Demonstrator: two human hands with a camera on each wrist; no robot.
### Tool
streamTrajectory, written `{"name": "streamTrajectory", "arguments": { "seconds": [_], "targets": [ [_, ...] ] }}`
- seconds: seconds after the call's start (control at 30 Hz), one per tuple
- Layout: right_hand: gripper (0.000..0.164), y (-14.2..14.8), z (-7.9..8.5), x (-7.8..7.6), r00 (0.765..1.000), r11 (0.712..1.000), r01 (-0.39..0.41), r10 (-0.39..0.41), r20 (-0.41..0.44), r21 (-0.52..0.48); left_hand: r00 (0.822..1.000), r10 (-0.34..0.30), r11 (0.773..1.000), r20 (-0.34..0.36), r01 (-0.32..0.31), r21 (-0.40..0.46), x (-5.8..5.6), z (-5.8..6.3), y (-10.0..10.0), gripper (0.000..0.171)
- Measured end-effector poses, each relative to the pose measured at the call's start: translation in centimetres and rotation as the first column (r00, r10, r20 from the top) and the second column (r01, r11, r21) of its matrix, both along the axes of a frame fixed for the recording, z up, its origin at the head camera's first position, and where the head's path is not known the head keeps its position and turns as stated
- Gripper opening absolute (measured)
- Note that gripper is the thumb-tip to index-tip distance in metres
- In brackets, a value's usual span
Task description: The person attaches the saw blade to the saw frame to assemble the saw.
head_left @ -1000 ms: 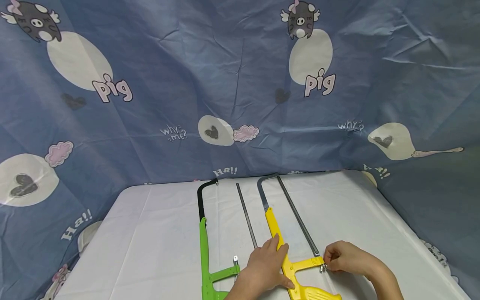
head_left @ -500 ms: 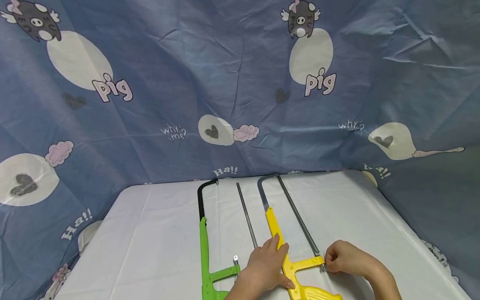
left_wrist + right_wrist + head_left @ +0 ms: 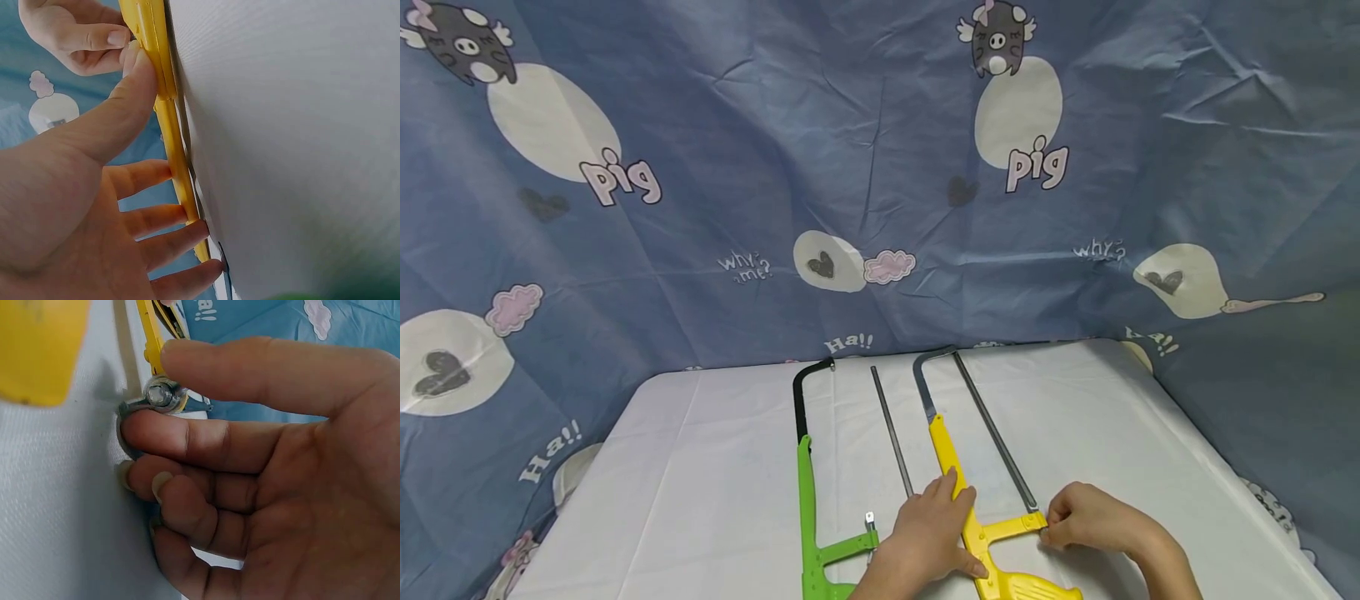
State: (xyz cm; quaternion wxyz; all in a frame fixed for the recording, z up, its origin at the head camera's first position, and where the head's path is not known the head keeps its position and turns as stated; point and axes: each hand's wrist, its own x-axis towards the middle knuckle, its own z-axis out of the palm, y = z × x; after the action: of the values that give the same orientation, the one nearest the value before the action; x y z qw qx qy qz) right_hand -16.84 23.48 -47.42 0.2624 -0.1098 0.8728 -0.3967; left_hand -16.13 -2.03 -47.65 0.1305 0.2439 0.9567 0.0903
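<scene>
A yellow hacksaw [image 3: 951, 454] lies on the white table, its grey blade [image 3: 996, 429] running along its right side. My left hand [image 3: 925, 533] presses on its frame with spread, nearly straight fingers; in the left wrist view the thumb touches the yellow handle part [image 3: 159, 69]. My right hand [image 3: 1101, 521] is at the end of the yellow crossbar [image 3: 1015, 527]. In the right wrist view, its thumb and index finger pinch a metal wing nut [image 3: 159, 394] there, while the other fingers are curled. From the head view the fingers mostly hide this wing nut.
A green hacksaw [image 3: 807, 492] with a black front bow lies to the left. Between the two saws is a loose grey blade [image 3: 891, 429], its near end hidden by my left hand. Blue printed cloth [image 3: 880, 183] hangs behind the table [image 3: 722, 467].
My right fingers have shifted slightly around the wing nut, which showed below them a second ago and is now mostly covered. The left hand and the saws stay in place.
</scene>
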Motion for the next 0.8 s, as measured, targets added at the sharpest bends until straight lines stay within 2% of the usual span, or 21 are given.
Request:
{"name": "streamTrajectory", "arguments": {
  "seconds": [0.37, 0.6, 0.8],
  "targets": [
    [0.012, 0.32, -0.03, 0.05, 1.0, 0.999, -0.004, 0.004, -0.007, -0.037, 1.0, 0.005, 1.0, 0.004, -0.005, 0.017, 0.02, -0.07, 0.05, 0.095],
    [0.011, 0.57, -0.18, 0.05, 1.0, 0.998, -0.016, 0.016, 0.005, -0.068, 0.999, 0.025, 0.998, 0.035, -0.026, 0.052, 0.08, -0.05, 0.03, 0.095],
    [0.01, 0.69, -0.2, 0.13, 0.999, 0.995, -0.033, 0.034, 0.011, -0.09, 0.999, 0.023, 0.998, 0.029, -0.025, 0.059, 0.07, -0.02, 0.06, 0.095]
  ]
}}
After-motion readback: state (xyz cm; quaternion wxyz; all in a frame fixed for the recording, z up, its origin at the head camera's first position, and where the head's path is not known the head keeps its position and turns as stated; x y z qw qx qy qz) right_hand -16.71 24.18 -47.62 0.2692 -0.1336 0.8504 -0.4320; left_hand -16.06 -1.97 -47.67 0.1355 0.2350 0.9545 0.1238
